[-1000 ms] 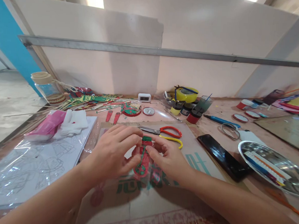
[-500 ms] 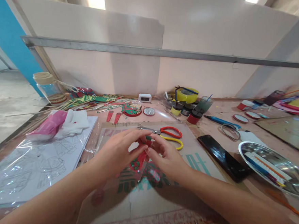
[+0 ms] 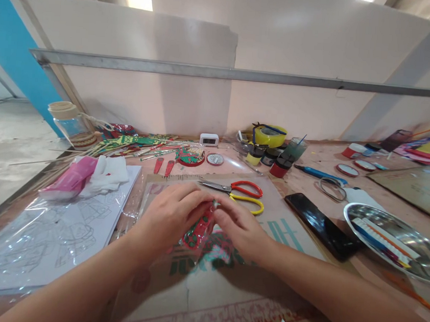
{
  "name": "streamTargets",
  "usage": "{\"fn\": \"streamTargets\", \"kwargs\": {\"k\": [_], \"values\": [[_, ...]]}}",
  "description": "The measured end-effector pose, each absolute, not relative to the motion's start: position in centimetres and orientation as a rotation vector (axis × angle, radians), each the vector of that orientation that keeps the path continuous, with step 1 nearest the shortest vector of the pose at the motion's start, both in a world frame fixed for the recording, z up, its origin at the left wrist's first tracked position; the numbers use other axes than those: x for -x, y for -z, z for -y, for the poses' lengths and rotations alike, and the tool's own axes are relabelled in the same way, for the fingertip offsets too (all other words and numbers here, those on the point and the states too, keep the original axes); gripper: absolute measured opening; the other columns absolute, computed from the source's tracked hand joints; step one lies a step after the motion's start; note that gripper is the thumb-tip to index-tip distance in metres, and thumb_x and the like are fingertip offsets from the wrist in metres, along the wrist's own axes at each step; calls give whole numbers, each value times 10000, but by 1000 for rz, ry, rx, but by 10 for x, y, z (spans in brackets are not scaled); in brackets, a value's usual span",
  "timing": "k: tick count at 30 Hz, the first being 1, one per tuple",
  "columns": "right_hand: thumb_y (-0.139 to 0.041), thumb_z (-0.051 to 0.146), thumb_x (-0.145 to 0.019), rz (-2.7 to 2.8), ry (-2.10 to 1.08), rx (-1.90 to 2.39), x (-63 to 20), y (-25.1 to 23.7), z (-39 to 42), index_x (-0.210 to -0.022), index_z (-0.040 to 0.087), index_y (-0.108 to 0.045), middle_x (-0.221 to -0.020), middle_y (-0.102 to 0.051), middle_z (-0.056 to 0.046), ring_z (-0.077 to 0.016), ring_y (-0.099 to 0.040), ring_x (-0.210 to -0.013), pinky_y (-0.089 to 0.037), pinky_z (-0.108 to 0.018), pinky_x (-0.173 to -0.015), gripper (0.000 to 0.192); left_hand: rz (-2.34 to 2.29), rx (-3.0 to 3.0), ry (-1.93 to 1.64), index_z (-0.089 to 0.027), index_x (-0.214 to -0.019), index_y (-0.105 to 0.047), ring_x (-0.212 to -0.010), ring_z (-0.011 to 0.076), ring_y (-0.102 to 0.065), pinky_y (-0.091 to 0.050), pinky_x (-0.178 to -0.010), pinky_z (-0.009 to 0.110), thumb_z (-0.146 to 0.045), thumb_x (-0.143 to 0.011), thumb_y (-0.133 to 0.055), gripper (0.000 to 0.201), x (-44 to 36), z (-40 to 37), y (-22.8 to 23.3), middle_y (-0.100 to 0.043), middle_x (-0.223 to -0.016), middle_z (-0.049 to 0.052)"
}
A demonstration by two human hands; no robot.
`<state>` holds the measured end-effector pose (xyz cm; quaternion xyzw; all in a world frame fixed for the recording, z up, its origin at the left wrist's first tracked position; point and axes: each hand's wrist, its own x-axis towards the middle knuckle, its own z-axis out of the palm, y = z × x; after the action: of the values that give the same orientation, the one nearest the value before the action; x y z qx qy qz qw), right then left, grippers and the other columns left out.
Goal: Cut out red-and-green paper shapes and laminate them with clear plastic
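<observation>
Between my hands is a small red and green painted piece [image 3: 200, 228] with a clear, shiny film around it; its exact kind is hard to make out. My left hand [image 3: 172, 216] curls over its upper left side, fingers bent onto it. From the right, my right hand [image 3: 242, 226] pinches the upper end, its fingertips meeting those of the left. The fingers hide the top of the piece. Just beyond my hands lie scissors [image 3: 231, 188] with one red and one yellow handle, blades pointing left. Below is a printed cardboard sheet [image 3: 227, 294] under clear plastic.
A black phone [image 3: 321, 226] and a metal bowl [image 3: 429, 254] with pens lie to the right. Paint jars [image 3: 281, 166] and yellow tape [image 3: 270, 136] stand behind. Plastic-covered drawings [image 3: 73, 229] and a pink packet [image 3: 70, 178] lie left. A glass jar [image 3: 68, 125] stands back left.
My left hand has rolled inward, closing the gap between its thumb and fingers. The red and green piece has tilted and shifted slightly left. The scissors have stayed put.
</observation>
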<state>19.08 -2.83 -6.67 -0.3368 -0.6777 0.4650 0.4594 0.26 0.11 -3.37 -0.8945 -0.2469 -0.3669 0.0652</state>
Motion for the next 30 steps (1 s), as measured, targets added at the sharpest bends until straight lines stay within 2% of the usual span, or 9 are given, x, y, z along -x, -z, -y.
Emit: {"fn": "streamTargets", "kwargs": {"k": [3,9,13,16,20,22,24,27,30], "values": [[-410,499,-1013,1535,-1290,794,-190,60,28,-1140,195,-672,-802,-666,-25,-167,-646,-699,-565,-313,-698,420,763,2739,1059,-170,-967,-625,-780,183,-641,-505,-727,308,-222,-979,-558,86,-3,-1,34,-684,-869,35],[-603,523,-894,1397,-1334,896,-191,59,18,-907,176,-707,-743,-654,-9,-152,-634,-669,-558,-286,-656,362,816,2872,1034,-166,-898,-668,-790,158,-625,-484,-723,274,-186,-953,-585,102,-4,1,21,-675,-898,37],[-633,514,-862,1293,-1317,940,-197,68,5,-902,179,-687,-696,-660,-1,-154,-628,-620,-552,-304,-633,342,1247,2967,1005,-202,-844,-697,-715,140,-631,-470,-670,257,-226,-910,-629,98,9,-6,-1,-704,-791,-7],[-674,498,-824,1225,-1310,968,-202,73,-5,-803,184,-658,-674,-675,-6,-146,-620,-593,-537,-292,-614,315,1697,2907,934,-208,-781,-710,-604,149,-599,-450,-584,271,-311,-848,-662,132,34,-20,-15,-687,-672,-5],[-699,496,-785,1171,-1317,980,-203,76,-11,-729,185,-629,-651,-677,-8,-127,-604,-557,-520,-272,-588,324,2196,3077,1284,-197,-765,-668,-599,163,-640,-503,-584,279,-424,-763,-732,236,74,-46,-23,-688,-642,12],[-716,490,-764,1147,-1327,988,-201,76,-11,-740,187,-626,-653,-681,-7,-131,-619,-567,-527,-273,-592,317,2412,2891,1657,-205,-751,-629,-674,178,-681,-524,-617,285,-432,-716,-768,268,91,-55,-26,-734,-728,29],[-735,479,-744,1128,-1340,994,-198,76,-10,-762,190,-620,-665,-691,-6,-138,-638,-584,-542,-281,-610,312,2444,2707,1768,-208,-775,-628,-768,199,-706,-545,-705,321,-413,-712,-768,255,107,-59,-28,-749,-774,28],[-757,464,-725,1117,-1363,998,-195,75,-6,-785,188,-619,-663,-699,-5,-140,-644,-578,-553,-290,-621,314,2267,2191,1435,-210,-821,-662,-879,243,-705,-506,-797,410,-386,-769,-701,188,132,-57,-33,-726,-766,25],[-771,453,-717,1121,-1382,992,-192,74,-3,-774,185,-621,-642,-693,-2,-142,-644,-571,-549,-290,-609,312,2107,1657,1003,-206,-775,-665,-1059,369,-662,-459,-785,525,-463,-830,-594,272,166,-55,-36,-726,-786,81]]}}
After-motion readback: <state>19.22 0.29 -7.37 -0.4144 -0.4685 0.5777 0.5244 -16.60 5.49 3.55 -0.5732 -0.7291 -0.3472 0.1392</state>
